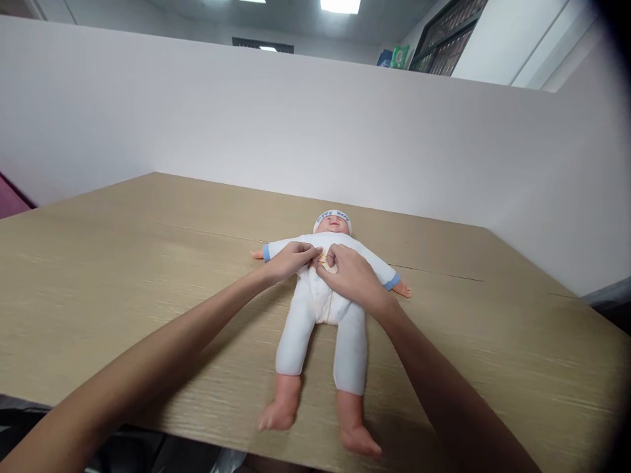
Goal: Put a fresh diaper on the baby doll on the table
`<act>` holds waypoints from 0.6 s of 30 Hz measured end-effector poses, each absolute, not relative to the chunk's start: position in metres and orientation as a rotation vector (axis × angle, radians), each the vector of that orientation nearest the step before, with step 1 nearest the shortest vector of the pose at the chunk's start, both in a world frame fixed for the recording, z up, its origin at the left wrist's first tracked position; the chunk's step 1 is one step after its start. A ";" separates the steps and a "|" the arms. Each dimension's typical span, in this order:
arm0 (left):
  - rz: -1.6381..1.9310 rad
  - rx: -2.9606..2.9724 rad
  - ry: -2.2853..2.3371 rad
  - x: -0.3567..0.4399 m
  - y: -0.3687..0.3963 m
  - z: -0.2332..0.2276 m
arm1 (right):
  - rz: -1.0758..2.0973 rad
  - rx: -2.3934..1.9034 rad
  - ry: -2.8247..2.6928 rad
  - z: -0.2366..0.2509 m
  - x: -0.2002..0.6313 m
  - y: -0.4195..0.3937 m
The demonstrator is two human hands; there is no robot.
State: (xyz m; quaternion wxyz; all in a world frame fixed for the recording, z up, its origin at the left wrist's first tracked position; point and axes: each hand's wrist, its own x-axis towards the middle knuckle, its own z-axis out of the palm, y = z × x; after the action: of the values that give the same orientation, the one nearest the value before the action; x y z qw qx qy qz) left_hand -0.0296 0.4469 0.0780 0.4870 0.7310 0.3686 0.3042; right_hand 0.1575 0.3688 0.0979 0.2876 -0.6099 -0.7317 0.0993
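A baby doll in a white suit with blue cuffs lies on its back, feet toward me. Its head wears a white cap with blue lettering. Around its hips sits a white diaper. At the diaper's upper front edge my left hand pinches with thumb and fingers together. My right hand is curled close beside it, its fingertips also closed at the waist edge. A little yellow shows between the two hands. The fingers partly hide what they grip.
The doll rests on a wood-grain table. A white partition wall stands along the table's far side and right side. Dark items lie below the front edge at lower left. A pink surface shows at far left.
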 end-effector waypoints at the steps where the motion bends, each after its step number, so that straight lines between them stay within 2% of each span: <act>1: 0.754 1.777 0.881 -0.030 0.446 0.077 | 0.271 -1.626 -1.956 0.099 0.158 0.368; 12: 0.826 1.648 0.644 -0.043 0.437 0.060 | 0.389 -1.637 -1.928 0.103 0.165 0.373; 18: 0.995 1.691 0.809 -0.043 0.426 0.059 | 0.378 -1.662 -1.778 0.095 0.168 0.377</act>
State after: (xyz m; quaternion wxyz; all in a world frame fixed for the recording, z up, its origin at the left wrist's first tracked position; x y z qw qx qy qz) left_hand -0.0430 0.4259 0.0589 0.4879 0.6954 0.3328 0.4093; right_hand 0.1679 0.3770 0.0945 0.3329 -0.6363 -0.6807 0.1449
